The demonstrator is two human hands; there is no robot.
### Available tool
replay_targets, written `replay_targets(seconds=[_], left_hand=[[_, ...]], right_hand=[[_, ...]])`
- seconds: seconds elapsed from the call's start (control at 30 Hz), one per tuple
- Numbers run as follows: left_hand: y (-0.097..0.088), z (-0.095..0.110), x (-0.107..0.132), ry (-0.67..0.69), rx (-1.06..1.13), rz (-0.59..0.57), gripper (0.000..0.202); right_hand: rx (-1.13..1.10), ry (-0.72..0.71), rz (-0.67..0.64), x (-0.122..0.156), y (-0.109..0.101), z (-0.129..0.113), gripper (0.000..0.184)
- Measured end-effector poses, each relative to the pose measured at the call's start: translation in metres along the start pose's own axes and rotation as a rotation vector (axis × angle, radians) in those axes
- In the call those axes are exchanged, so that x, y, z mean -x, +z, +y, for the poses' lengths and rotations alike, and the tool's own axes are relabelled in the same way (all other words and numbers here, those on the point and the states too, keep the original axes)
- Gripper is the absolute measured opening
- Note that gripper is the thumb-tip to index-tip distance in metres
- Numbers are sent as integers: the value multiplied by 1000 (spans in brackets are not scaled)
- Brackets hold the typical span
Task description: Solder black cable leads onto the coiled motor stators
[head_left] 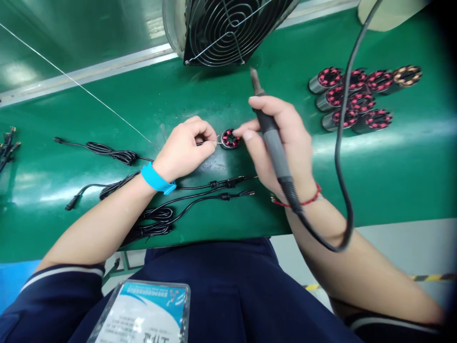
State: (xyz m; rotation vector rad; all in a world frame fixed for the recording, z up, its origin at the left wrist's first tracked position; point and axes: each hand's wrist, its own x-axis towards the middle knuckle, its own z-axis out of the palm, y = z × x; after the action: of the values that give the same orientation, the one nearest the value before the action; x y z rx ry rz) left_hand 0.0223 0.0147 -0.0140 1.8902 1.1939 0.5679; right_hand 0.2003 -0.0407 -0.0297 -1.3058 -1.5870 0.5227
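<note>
My right hand (285, 138) is wrapped round a soldering iron (273, 138), its tip raised and pointing away from me toward the fan. The index finger of that hand reaches to a small round motor stator (230, 138) with red windings, standing on the green bench. On the stator's left side, my left hand (189, 145) pinches the end of a black cable close to its rim. A thin light-coloured wire end shows between these fingertips and the stator. Most of the pinched cable is hidden by the hand.
A black fan (232, 33) stands at the back edge. Several stators (362, 102) are grouped at the right behind the iron's grey cord (339, 143). Coiled black cables (157, 216) lie near my left forearm. More cable ends (7, 147) sit at the far left of the green bench (410, 181).
</note>
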Motion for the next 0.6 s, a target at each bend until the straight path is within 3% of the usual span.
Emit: replay_targets(seconds=[0.2, 0.33, 0.6], left_hand=[[5, 0, -1, -12, -2, 23, 14], [9, 1, -1, -12, -9, 40, 16], [10, -1, -2, 11, -18, 57, 17]], right_hand=[[96, -56, 110, 23, -23, -19, 26], [128, -128, 216, 44, -19, -11, 21], [100, -142, 226, 50, -15, -2, 22]])
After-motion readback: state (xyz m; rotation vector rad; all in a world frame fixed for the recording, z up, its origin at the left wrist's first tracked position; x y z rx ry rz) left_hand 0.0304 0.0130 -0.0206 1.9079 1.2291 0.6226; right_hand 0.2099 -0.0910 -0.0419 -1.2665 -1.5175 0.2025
